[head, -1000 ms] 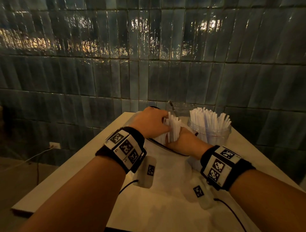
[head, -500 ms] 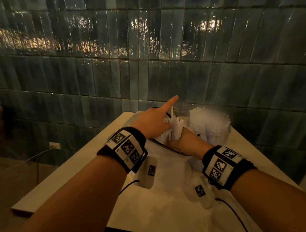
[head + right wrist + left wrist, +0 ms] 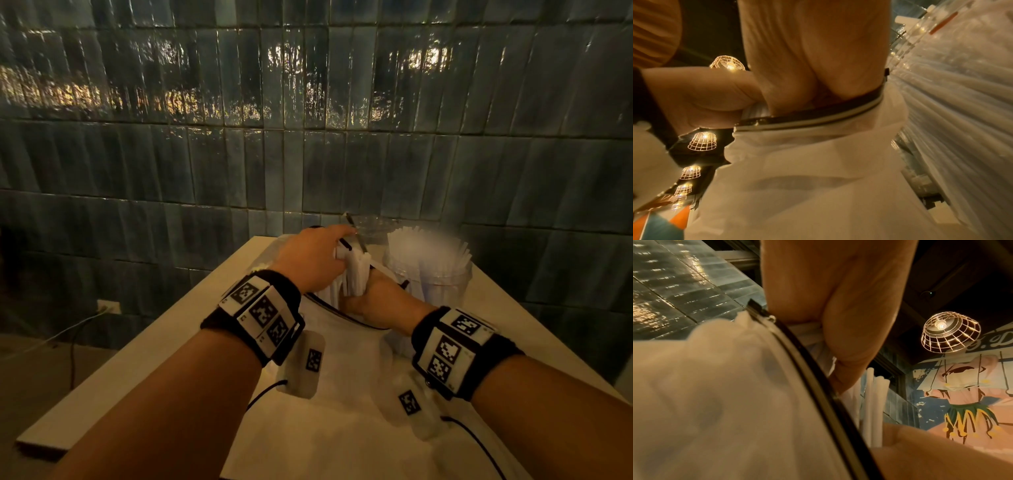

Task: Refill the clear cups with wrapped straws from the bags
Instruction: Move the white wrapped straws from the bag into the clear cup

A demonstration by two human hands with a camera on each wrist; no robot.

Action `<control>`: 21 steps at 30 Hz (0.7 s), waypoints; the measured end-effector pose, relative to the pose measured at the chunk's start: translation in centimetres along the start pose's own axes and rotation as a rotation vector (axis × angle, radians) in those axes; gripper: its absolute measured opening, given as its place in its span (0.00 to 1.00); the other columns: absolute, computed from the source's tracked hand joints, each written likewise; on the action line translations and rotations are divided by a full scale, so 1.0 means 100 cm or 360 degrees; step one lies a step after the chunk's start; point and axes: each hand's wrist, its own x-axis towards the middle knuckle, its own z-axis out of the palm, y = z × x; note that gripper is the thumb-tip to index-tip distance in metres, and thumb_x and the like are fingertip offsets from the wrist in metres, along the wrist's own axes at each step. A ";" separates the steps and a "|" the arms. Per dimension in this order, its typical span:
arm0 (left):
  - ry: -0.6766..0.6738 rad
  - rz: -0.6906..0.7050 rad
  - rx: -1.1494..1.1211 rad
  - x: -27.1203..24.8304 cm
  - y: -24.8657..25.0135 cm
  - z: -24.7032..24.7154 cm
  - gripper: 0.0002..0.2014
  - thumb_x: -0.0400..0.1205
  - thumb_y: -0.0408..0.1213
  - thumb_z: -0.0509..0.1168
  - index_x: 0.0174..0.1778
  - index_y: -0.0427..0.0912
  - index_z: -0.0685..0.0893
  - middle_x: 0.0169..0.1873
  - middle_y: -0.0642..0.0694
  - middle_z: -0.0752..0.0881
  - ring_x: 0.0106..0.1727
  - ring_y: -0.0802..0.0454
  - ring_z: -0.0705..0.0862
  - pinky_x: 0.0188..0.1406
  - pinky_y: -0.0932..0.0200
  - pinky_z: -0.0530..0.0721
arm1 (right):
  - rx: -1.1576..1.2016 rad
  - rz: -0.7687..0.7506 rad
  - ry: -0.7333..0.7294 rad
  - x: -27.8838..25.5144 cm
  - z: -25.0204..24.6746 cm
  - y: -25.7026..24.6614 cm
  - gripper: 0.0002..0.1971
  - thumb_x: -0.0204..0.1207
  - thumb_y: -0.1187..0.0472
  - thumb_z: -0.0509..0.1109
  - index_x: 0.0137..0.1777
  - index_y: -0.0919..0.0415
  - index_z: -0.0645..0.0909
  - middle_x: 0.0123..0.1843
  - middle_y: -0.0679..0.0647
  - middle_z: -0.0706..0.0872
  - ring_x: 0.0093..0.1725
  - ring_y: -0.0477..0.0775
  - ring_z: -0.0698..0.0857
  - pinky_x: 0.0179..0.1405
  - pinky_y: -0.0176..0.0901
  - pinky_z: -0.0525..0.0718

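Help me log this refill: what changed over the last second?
The left hand, whose index finger pointed up half a second ago, has lowered it onto the bundle of wrapped straws. The right hand keeps gripping the bundle at the bag's mouth. The filled clear cup stayed put.

White zip-top bag of straws (image 3: pixel 342 342) lies mid desk (image 3: pixel 164 349); clear plastic cup packed w/ wrapped straws (image 3: pixel 431 274) stands just right of bag's mouth, near tiled wall (image 3: pixel 308 137) behind.
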 end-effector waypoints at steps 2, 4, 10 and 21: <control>0.0016 -0.0060 -0.0020 0.001 -0.003 -0.001 0.24 0.80 0.39 0.63 0.73 0.55 0.70 0.59 0.45 0.84 0.57 0.46 0.82 0.50 0.57 0.78 | 0.0033 -0.0009 0.0043 -0.001 -0.004 -0.001 0.22 0.72 0.66 0.73 0.67 0.61 0.78 0.61 0.60 0.84 0.61 0.57 0.82 0.63 0.52 0.80; 0.0039 -0.0122 -0.0011 0.000 -0.006 -0.003 0.22 0.80 0.39 0.63 0.70 0.55 0.70 0.54 0.45 0.85 0.52 0.46 0.83 0.48 0.54 0.81 | 0.0055 0.0001 0.0123 -0.001 -0.011 -0.003 0.24 0.73 0.63 0.74 0.69 0.58 0.77 0.63 0.57 0.84 0.63 0.56 0.81 0.64 0.50 0.79; -0.0089 -0.0055 0.0325 0.003 -0.007 -0.004 0.15 0.82 0.41 0.59 0.61 0.60 0.82 0.57 0.46 0.84 0.56 0.48 0.81 0.57 0.51 0.81 | 0.0179 -0.0100 0.0286 -0.001 -0.047 -0.024 0.06 0.70 0.61 0.75 0.46 0.58 0.84 0.41 0.52 0.87 0.45 0.50 0.87 0.36 0.43 0.88; -0.0173 -0.0087 0.0317 0.008 0.001 -0.001 0.14 0.83 0.40 0.57 0.55 0.61 0.85 0.62 0.48 0.82 0.61 0.49 0.79 0.64 0.52 0.78 | 0.0304 -0.0139 0.0466 0.016 -0.132 -0.057 0.02 0.72 0.63 0.73 0.42 0.56 0.82 0.36 0.55 0.91 0.40 0.54 0.91 0.32 0.52 0.88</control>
